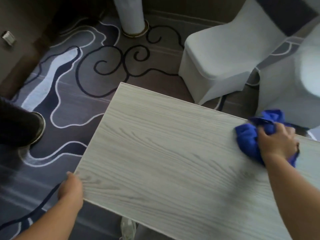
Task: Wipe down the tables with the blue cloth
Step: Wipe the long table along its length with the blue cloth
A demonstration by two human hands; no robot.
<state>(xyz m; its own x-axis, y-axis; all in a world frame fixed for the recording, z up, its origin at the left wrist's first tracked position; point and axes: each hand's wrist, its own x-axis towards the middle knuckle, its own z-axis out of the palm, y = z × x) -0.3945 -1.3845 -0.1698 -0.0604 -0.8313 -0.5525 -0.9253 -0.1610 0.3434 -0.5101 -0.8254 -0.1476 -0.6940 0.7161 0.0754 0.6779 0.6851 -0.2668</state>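
My right hand is clenched on the blue cloth, bunched under the palm at the table's far edge. My left hand grips the near-left corner.

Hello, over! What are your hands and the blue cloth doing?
Right hand presses blue cloth on table, far edge. Left hand grips near corner. Nothing blocking.
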